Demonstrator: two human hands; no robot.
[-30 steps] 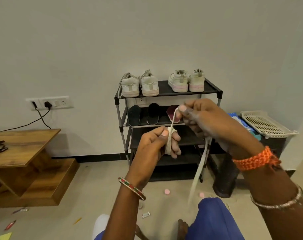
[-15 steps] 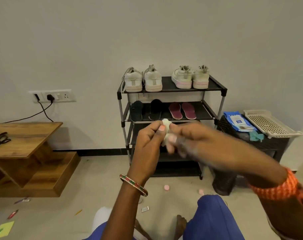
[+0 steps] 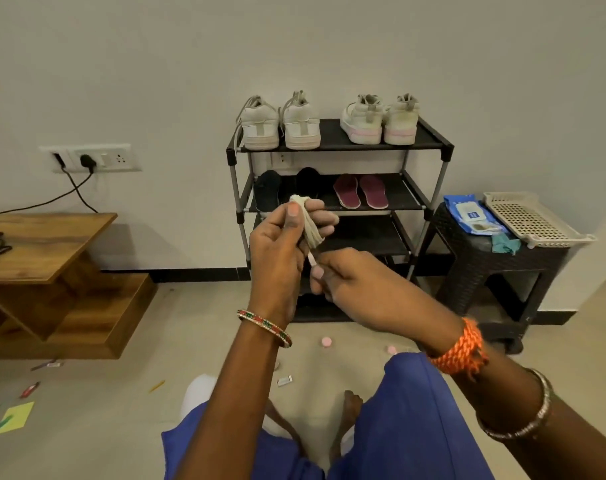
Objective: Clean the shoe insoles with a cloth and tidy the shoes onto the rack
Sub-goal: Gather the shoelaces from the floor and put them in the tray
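Behind your hands stood the black shoe rack (image 3: 339, 147), two pale sneaker pairs (image 3: 329, 123) on top. Your left hand (image 3: 281, 251) gripped a cream shoelace (image 3: 308, 223) wound into a bundle, while your right hand (image 3: 357, 285) pinched its loose tip.

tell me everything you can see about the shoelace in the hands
The shoelace is an off-white flat woven cord, wound into a compact bundle of several loops. The left hand grips the bundle upright between thumb and fingers, a rounded fold showing above the thumb. One loose end hangs from the bottom, ending in a pale tip that the right hand pinches just below the bundle. It is held in the air in front of the shoe rack, touching nothing but the hands.
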